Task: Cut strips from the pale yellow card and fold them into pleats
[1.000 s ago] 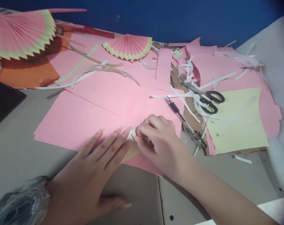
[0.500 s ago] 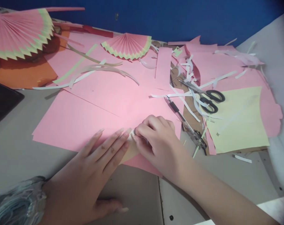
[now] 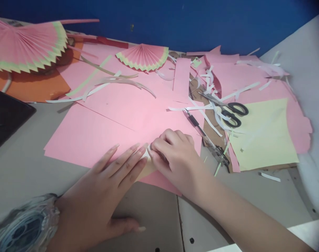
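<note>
My left hand (image 3: 104, 185) lies flat with its fingers stretched over a small piece of pale yellow paper (image 3: 147, 168), pressing it against the pink paper sheets (image 3: 93, 133). Curled beside those fingertips, my right hand (image 3: 177, 157) pinches the upper edge of the yellow piece between thumb and forefinger. Most of that piece is hidden under both hands. A clear pen with a black grip (image 3: 205, 134) rests just right of my right hand. Beyond it lie black-handled scissors (image 3: 228, 110) among white paper strips (image 3: 210, 120).
A large pleated pink fan with a green-yellow edge (image 3: 25, 47) stands at the left back, a smaller one (image 3: 143, 57) at the back middle. On the right is a pale yellow sheet (image 3: 264, 140). A dark flat object (image 3: 9, 119) sits at the left edge, before a blue wall (image 3: 159, 21).
The camera view has shifted slightly, so the tabletop things appear a little displaced. Both hands keep nearly the same pose on the yellow paper.
</note>
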Demonstrator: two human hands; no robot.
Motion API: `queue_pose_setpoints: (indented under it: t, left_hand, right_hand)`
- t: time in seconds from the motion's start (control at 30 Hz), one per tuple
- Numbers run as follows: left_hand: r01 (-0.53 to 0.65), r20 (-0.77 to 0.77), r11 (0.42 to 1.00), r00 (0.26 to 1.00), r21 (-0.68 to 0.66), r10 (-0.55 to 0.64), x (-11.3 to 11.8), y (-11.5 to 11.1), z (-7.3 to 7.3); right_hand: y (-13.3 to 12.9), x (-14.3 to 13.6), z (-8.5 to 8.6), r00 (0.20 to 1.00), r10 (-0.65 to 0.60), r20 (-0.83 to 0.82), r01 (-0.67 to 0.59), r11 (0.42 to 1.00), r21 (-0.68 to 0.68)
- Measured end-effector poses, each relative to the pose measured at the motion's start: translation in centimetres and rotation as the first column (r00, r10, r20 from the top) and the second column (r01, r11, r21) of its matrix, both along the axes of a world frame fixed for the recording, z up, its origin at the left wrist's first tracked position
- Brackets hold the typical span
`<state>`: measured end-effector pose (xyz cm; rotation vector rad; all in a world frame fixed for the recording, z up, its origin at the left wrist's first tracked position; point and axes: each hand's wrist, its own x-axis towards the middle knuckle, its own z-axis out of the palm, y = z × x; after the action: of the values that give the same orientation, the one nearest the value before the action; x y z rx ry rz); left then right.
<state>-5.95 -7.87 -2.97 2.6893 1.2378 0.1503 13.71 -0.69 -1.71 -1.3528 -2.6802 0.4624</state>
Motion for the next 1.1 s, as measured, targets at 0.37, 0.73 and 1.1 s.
queue_pose_setpoints:
  t: [0.37, 0.73, 1.1]
  left_hand:
    - [-0.069, -0.014, 0.998, 0.998, -0.012, 0.068, -1.1, -1.4, 1.3]
    - [-0.143, -0.152, 0.989, 0.979, -0.038, 0.136, -4.5, -3.9, 3.4]
    - [-0.039, -0.075, 0.990, 0.996, 0.132, 0.049, 1.9, 0.1, -0.2]
  right_hand:
    - [0.2, -0.2, 0.3, 1.000, -0.010, 0.011, 0.010, 0.999, -0.044]
    - [0.4, 0.0, 0.8, 1.000, 0.009, -0.012, -0.011, 0.994, -0.109]
    - [0.3, 0.3, 0.8, 0.999, 0.042, -0.023, -0.042, 0.999, 0.012]
